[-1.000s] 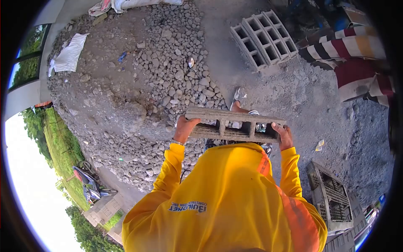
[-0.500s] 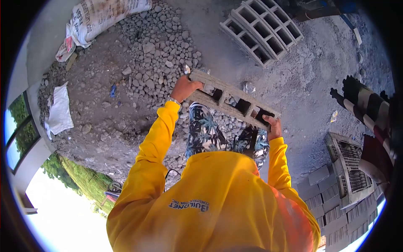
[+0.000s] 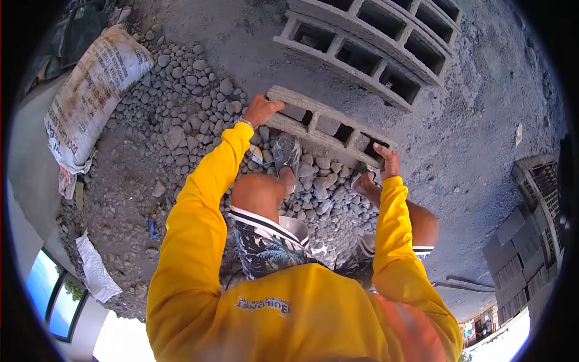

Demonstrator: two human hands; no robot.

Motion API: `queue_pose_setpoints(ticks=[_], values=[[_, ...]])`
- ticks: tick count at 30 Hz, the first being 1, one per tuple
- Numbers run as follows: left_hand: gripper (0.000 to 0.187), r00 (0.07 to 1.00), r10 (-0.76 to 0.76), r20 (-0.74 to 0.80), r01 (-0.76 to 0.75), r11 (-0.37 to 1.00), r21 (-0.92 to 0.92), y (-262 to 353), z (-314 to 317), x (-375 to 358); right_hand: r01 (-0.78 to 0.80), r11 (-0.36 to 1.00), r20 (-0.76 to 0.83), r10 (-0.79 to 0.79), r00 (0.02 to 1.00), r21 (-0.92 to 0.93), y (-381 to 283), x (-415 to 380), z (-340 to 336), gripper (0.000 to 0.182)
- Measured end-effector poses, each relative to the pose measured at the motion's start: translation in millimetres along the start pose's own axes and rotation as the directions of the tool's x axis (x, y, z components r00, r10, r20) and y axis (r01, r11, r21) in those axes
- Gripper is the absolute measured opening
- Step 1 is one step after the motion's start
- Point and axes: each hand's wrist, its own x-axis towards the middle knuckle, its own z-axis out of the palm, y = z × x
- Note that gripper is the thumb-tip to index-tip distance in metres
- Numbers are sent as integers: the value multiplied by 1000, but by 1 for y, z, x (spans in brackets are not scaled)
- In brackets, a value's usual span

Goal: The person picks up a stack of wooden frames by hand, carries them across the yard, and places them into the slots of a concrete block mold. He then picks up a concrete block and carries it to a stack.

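Observation:
A grey hollow concrete block [image 3: 329,113] is held between my two hands, low over the ground in front of my feet, its cells facing up toward me. My left hand [image 3: 261,111] grips its left end, fingers partly hidden behind the block. At the opposite end my right hand [image 3: 389,161] is closed round the edge, thumb near the last cell. Just beyond lies a group of similar hollow blocks [image 3: 344,73], set side by side with their cells visible. My knees are bent, and one shoe [image 3: 286,151] is close to the held block.
Loose stones [image 3: 199,123] cover the ground at left and under me. A filled, stained sack [image 3: 93,90] lies at the far left, with a white scrap of sheet [image 3: 96,268] nearer. At right are a plastic crate-like frame [image 3: 546,193] and grey pavers [image 3: 512,241].
I have crouched, with my knees now bent and showing. The held block has come nearer the other blocks, which look larger and closer. Both hands keep their grip.

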Motion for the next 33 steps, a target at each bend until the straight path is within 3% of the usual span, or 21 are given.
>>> queue_pose_setpoints(ticks=[2,5,8,9,11,14,16,17,18,19,20,21,23,25,27,30,33], values=[[59,984,-177,-32,176,984,-29,-17,19,36,-7,1000,-56,8,998,10,20,40,6,75],[69,991,-134,-2,133,984,-114,-57,44,89,88,996,-103,-90,991,-22,37,85,15,82],[73,998,44,-45,-52,979,-199,-78,59,115,172,983,-21,-174,985,-59,32,102,25,89],[75,999,6,-35,-6,1000,3,-72,60,120,221,966,-57,-230,972,-136,25,104,31,92],[79,994,-97,-41,106,911,398,-36,58,106,275,914,-118,-321,940,-298,24,98,43,99],[94,993,-115,-18,115,946,305,-42,68,108,271,834,-166,-390,906,-480,49,101,44,107],[97,999,52,-4,-48,940,338,-67,70,121,286,776,-149,-435,888,-562,54,108,38,107],[99,992,125,14,-122,929,350,-65,64,117,349,782,-169,-492,854,-517,48,114,32,103],[102,983,82,162,-127,947,295,-66,46,115,397,784,-187,-531,826,-477,48,115,24,99],[100,991,65,113,-69,997,30,-67,28,106,442,785,-203,-564,800,-435,51,114,16,95],[99,997,51,56,-36,970,-241,-64,8,106,499,812,-338,-581,740,-304,49,117,10,85],[98,1000,23,1,-19,865,-502,-59,-11,105,565,806,-461,-574,677,-175,43,121,5,76],[93,986,47,-158,-141,737,-661,-49,-53,119,560,791,-600,-329,729,248,15,103,4,71],[94,947,94,-307,-269,755,-598,-17,-95,121,689,665,-681,-364,636,288,-8,85,13,75],[94,903,156,-400,-378,731,-568,12,-123,128,757,545,-704,-373,605,361,-31,80,18,79],[97,858,30,-513,-456,506,-732,38,-126,132,772,405,-703,-340,625,490,-48,84,34,81],[98,814,-230,-533,-508,162,-846,33,-65,132,772,356,-700,-333,632,527,-67,74,60,82]])
